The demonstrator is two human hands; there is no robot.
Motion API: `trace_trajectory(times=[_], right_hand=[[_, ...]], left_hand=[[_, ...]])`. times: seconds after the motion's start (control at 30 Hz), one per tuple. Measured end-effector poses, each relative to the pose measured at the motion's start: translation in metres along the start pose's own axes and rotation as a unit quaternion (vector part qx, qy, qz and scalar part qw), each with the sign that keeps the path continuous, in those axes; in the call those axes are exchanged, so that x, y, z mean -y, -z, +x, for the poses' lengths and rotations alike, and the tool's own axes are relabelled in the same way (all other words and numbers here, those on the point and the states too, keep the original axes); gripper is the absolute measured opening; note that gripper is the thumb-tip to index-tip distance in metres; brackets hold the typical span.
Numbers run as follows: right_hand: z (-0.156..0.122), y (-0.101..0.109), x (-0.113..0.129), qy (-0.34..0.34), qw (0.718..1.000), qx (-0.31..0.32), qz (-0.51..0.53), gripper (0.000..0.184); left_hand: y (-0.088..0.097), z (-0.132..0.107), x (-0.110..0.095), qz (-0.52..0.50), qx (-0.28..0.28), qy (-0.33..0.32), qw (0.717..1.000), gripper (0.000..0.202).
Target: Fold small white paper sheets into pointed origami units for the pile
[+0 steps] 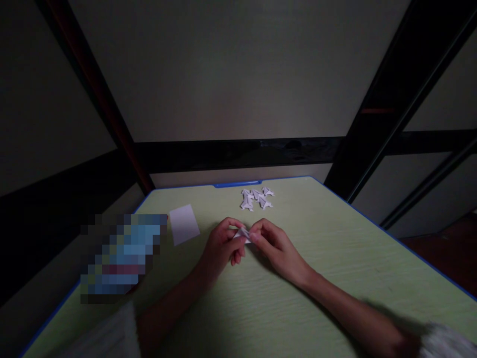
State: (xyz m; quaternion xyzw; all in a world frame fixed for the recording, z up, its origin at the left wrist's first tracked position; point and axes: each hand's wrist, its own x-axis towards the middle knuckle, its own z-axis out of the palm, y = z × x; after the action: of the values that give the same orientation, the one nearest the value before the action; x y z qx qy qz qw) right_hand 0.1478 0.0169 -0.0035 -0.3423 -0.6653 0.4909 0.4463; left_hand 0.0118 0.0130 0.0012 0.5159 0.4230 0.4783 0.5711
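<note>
Between my two hands, above the middle of the table, is a small piece of folded white paper point(243, 233). My left hand point(224, 243) pinches its left side, thumb on top and fingers behind and below. At the right edge, my right hand point(274, 243) grips the paper between thumb and index finger. Part of the paper is hidden by the fingertips, so its full shape cannot be made out. Beyond the hands lie several small folded white paper figures point(247, 201), grouped close together. A flat sheet of white paper point(184, 224) rests to the left of my left hand.
The pale green table point(335, 268) has a blue edge, with a blue strip point(238, 184) at the far side. A pixelated, bluish object point(126, 258) lies at the table's left. Behind the table stands a panelled wall or cabinet point(238, 74) with dark bands.
</note>
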Motion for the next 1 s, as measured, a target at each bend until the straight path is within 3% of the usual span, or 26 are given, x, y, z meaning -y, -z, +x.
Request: trace_trajectory(times=[0.17, 0.4, 0.53, 0.7, 0.9, 1.0], right_hand=[[0.0037, 0.0027, -0.003, -0.032, 0.999, 0.013, 0.011, 0.034], [0.0071, 0.0011, -0.0019, -0.047, 0.997, 0.049, 0.045, 0.027], [0.0071, 0.0012, -0.0016, -0.062, 0.996, 0.027, 0.052, 0.027], [0.0069, 0.0024, -0.0063, -0.065, 0.997, -0.007, 0.044, 0.031], [0.0073, 0.0032, -0.0065, -0.065, 0.997, -0.037, 0.032, 0.035], [0.0076, 0.0034, -0.0054, -0.065, 0.997, -0.036, 0.023, 0.036]], left_hand=[[0.0019, -0.0004, 0.0005, -0.03, 0.017, 0.011, 0.999, 0.017], [0.0024, 0.0, 0.0013, 0.016, -0.006, -0.017, 1.0, 0.02], [0.0001, -0.0018, 0.0022, 0.105, -0.012, -0.069, 0.992, 0.014], [-0.0025, -0.0067, -0.001, 0.198, -0.006, -0.089, 0.976, 0.015], [-0.0018, -0.0068, 0.0034, 0.22, 0.009, -0.11, 0.969, 0.034], [-0.0012, -0.0059, 0.0048, 0.231, -0.005, -0.111, 0.967, 0.031]])
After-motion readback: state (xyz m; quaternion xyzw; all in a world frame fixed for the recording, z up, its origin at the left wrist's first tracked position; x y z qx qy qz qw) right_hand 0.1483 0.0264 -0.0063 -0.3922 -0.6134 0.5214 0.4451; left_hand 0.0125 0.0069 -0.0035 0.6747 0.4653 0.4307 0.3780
